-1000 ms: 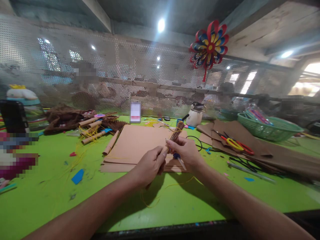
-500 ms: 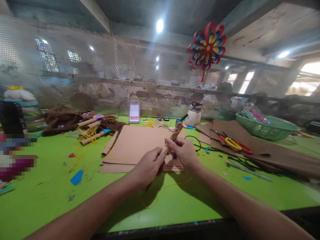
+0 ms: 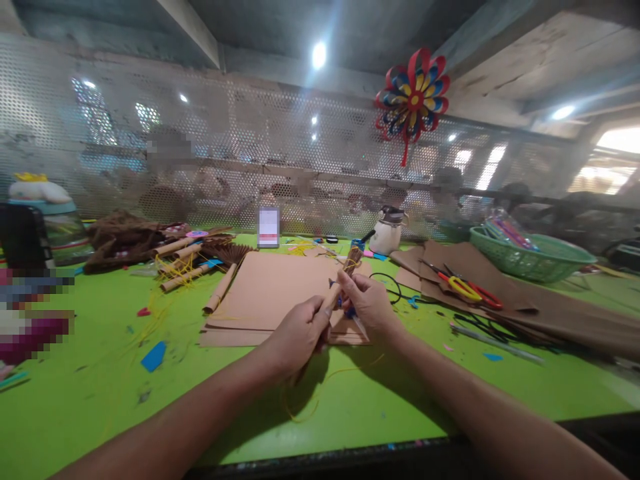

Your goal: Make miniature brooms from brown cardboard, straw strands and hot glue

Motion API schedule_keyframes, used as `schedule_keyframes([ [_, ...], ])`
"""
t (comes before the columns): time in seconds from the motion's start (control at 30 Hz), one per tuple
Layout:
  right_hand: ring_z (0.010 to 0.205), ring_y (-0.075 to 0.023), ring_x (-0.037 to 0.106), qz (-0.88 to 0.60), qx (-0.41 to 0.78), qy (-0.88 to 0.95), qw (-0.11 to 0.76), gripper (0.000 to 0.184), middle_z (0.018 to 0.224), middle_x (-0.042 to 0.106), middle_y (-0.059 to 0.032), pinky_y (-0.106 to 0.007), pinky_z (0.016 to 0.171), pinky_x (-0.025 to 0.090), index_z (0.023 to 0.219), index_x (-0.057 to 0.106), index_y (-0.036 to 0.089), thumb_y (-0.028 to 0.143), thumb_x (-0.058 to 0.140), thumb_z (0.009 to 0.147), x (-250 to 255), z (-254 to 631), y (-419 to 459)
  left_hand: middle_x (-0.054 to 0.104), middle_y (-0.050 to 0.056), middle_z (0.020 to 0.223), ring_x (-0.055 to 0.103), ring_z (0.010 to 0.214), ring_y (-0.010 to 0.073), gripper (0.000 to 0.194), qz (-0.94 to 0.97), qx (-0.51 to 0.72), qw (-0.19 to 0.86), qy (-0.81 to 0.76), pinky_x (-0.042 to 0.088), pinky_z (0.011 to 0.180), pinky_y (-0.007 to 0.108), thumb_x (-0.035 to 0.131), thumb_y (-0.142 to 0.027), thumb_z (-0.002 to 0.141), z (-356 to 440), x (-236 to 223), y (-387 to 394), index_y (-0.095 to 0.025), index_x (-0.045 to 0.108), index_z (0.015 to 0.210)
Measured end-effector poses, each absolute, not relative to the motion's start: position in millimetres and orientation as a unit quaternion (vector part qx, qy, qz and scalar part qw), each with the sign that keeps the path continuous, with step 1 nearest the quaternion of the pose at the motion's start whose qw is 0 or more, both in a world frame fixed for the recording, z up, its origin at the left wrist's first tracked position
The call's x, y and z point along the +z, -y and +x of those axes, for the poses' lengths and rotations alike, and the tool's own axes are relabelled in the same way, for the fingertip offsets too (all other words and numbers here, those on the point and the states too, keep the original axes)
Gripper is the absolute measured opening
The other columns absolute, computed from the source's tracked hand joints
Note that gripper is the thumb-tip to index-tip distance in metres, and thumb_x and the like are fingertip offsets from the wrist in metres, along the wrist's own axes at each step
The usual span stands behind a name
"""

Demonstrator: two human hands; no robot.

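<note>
In front of the stacked brown paper sheets (image 3: 275, 283), my left hand (image 3: 303, 333) is closed around a brown paper roll (image 3: 330, 299). My right hand (image 3: 367, 303) pinches the same roll near its upper end. Above those fingers the roll meets a darker, pleated end (image 3: 355, 257) with yellow string wound about it. Something blue with a pale, blade-like tip (image 3: 357, 325) shows beneath my right hand; whether it is held or lying there cannot be made out. A yellow string (image 3: 303, 420) trails over the green table below my hands.
Left of the sheets lie several paper rolls (image 3: 187, 267) tangled in yellow string. A phone (image 3: 268, 227) stands at the back beside the mesh wall. Scissors (image 3: 465, 288) rest on dark brown paper (image 3: 520, 320) at right, near a green basket (image 3: 530, 257) and a white jug (image 3: 387, 233).
My right hand's fingertips have shifted slightly up along the roll, and more of the roll shows between my hands. My left hand stays nearly in place.
</note>
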State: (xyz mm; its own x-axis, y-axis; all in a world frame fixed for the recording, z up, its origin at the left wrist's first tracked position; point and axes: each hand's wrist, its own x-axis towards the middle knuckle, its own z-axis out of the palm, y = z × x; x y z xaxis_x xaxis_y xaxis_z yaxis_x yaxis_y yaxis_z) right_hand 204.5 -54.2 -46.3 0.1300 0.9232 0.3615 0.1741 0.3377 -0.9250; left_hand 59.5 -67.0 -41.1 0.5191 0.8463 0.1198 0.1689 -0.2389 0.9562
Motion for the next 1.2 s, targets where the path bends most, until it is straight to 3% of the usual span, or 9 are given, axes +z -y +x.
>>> schedule_keyframes([
  [0.27, 0.055, -0.0102, 0.044, -0.423, 0.313, 0.655, 0.542, 0.033, 0.060, 0.052, 0.0012, -0.023, 0.051, 0.036, 0.066, 0.054, 0.016, 0.047, 0.065, 0.071, -51, 202, 56, 0.044, -0.005, 0.053, 0.041, 0.047, 0.0108, 0.022, 0.721, 0.343, 0.489, -0.351, 0.034, 0.047, 0.023, 0.037, -0.038, 0.087, 55, -41, 65, -0.018, 0.044, 0.079],
  [0.5, 0.049, -0.0092, 0.043, -0.434, 0.340, 0.614, 0.566, 0.037, 0.054, 0.052, 0.0014, -0.023, 0.046, 0.035, 0.064, 0.055, 0.016, 0.051, 0.064, 0.070, -45, 202, 58, 0.043, -0.006, 0.051, 0.037, 0.046, 0.0109, 0.028, 0.756, 0.317, 0.461, -0.338, 0.030, 0.047, 0.024, 0.037, -0.044, 0.087, 53, -36, 68, -0.019, 0.043, 0.076],
  [0.8, 0.045, -0.0083, 0.041, -0.444, 0.335, 0.601, 0.574, 0.040, 0.051, 0.051, 0.0018, -0.022, 0.043, 0.033, 0.061, 0.055, 0.015, 0.053, 0.063, 0.070, -47, 204, 55, 0.045, -0.004, 0.056, 0.041, 0.050, 0.0117, 0.018, 0.750, 0.300, 0.484, -0.337, 0.033, 0.050, 0.025, 0.036, -0.034, 0.086, 54, -37, 69, -0.019, 0.043, 0.078],
  [1.03, 0.044, -0.0082, 0.042, -0.447, 0.352, 0.596, 0.567, 0.039, 0.050, 0.051, 0.0023, -0.022, 0.043, 0.035, 0.061, 0.055, 0.015, 0.052, 0.062, 0.071, -47, 203, 55, 0.044, -0.005, 0.059, 0.041, 0.051, 0.0098, 0.010, 0.689, 0.305, 0.576, -0.315, 0.035, 0.052, 0.023, 0.038, -0.026, 0.084, 56, -32, 74, -0.018, 0.044, 0.082],
  [1.2, 0.047, -0.0118, 0.053, -0.389, 0.427, 0.623, 0.527, 0.037, 0.056, 0.059, 0.0000, -0.024, 0.047, 0.042, 0.073, 0.056, 0.016, 0.052, 0.063, 0.070, -52, 199, 59, 0.044, -0.004, 0.063, 0.041, 0.054, 0.0084, 0.008, 0.639, 0.332, 0.632, -0.286, 0.035, 0.054, 0.022, 0.041, -0.025, 0.083, 56, -31, 72, -0.017, 0.044, 0.080],
])
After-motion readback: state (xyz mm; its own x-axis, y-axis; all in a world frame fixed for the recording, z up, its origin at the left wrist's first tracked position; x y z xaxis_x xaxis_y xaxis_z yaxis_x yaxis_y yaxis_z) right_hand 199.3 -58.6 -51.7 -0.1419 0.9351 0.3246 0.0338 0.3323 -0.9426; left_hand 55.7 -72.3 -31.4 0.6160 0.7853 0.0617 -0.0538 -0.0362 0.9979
